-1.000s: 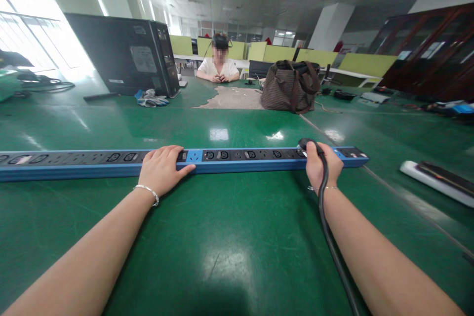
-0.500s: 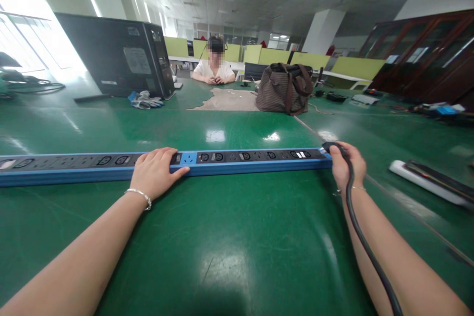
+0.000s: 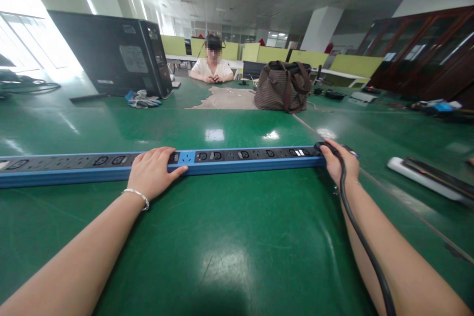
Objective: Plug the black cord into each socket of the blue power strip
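Note:
A long blue power strip (image 3: pixel 255 164) with a black socket face lies across the green table (image 3: pixel 237 217). My left hand (image 3: pixel 150 173) grips it left of the blue socket, fingers over the top and thumb along the near side. Near the strip's right end, my right hand (image 3: pixel 342 165) is closed around the black plug (image 3: pixel 320 146) of a power cord. The plug is over the strip's face; its front is hidden, so I cannot tell whether it sits in a socket. From that hand the black cord (image 3: pixel 357 227) runs down over my right forearm.
A black computer case (image 3: pixel 111 54) stands back left, with work gloves (image 3: pixel 142 99) beside it. A brown bag (image 3: pixel 283 86) sits at the back. Across the table sits a person (image 3: pixel 212 66). A white and black bar (image 3: pixel 425 177) lies at right.
My right hand has shifted left with the plug, from the strip's end onto its socket face. A bit of the strip's end now shows beyond that hand. My left hand keeps its grip.

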The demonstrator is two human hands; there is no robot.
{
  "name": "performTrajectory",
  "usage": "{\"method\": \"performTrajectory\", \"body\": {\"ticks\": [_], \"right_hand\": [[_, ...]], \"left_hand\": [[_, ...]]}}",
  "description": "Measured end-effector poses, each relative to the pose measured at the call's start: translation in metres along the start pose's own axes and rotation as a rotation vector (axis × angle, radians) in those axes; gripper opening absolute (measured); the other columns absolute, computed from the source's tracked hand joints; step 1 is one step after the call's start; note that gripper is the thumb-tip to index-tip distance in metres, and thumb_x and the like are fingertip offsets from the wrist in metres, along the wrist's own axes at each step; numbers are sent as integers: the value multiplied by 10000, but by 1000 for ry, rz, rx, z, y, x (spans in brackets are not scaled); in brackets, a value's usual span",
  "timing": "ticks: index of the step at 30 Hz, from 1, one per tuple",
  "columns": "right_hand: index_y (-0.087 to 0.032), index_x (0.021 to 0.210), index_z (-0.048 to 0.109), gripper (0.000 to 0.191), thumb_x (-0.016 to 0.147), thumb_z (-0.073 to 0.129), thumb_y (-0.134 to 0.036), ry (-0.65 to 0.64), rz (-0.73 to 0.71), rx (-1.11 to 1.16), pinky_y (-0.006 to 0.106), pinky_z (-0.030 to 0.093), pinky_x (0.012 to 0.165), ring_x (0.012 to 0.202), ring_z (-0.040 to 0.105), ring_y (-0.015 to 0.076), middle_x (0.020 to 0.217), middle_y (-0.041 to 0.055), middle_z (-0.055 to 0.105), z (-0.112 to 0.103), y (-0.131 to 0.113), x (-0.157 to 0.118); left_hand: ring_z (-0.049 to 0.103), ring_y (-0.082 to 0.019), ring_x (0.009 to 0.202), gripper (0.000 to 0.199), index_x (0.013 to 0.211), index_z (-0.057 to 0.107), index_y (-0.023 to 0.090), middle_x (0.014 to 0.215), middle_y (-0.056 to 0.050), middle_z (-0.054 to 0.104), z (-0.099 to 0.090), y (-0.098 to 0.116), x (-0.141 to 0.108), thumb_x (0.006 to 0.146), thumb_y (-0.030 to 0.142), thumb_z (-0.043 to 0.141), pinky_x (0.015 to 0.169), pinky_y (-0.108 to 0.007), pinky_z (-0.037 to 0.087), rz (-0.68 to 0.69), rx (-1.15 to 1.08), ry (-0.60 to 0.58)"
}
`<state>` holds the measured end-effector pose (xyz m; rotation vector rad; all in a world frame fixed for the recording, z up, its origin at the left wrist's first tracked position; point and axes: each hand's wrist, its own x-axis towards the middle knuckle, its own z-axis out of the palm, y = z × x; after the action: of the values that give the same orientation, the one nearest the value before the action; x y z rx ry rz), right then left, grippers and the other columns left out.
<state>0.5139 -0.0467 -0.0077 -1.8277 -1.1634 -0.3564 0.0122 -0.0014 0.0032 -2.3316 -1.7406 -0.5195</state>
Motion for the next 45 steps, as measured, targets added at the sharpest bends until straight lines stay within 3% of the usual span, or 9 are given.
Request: {"method": "performTrajectory", "body": {"ticks": [11, 21, 33, 39, 45], "right_hand": [[-241, 1072, 671, 418, 759, 538, -482, -30, 46, -41, 451, 470, 820, 865, 618, 270, 945, 84, 694, 0, -10, -4], [-224, 998, 689, 396, 763, 520, -493, 46, 60, -6, 395, 484, 786, 846, 615, 239, 898, 69, 700, 5, 1, -5], [-234, 1081, 649, 408, 787, 482, -463, -81, -65, -177, 391, 458, 747, 791, 601, 253, 905, 84, 672, -2, -3, -10], [-220, 1074, 647, 399, 795, 466, -440, -42, -66, -235, 355, 454, 690, 754, 607, 250, 869, 87, 682, -1, -7, -12], [-210, 1082, 651, 408, 827, 439, -449, -146, -115, -321, 336, 445, 672, 738, 616, 251, 826, 97, 687, -11, -15, -6]], "left_hand": [[496, -320, 1181, 614, 1228, 511, 182, 1266, -133, 571, -1, 1, 0, 792, 607, 430, 979, -501, 350, 4, -2, -4], [493, -309, 1184, 605, 1227, 503, 186, 1269, -133, 568, -1, 1, 0, 805, 611, 417, 977, -480, 357, -5, 39, -12], [498, -319, 1181, 604, 1227, 504, 185, 1255, -140, 574, 0, 0, 0, 806, 609, 417, 976, -486, 358, 7, 28, -1], [498, -322, 1179, 610, 1234, 503, 181, 1255, -148, 572, -1, 1, 0, 797, 600, 433, 979, -492, 355, 7, 17, 5], [499, -322, 1173, 615, 1227, 503, 156, 1247, -150, 577, -2, 2, -1, 807, 597, 413, 967, -489, 361, 11, 41, -14]]}}
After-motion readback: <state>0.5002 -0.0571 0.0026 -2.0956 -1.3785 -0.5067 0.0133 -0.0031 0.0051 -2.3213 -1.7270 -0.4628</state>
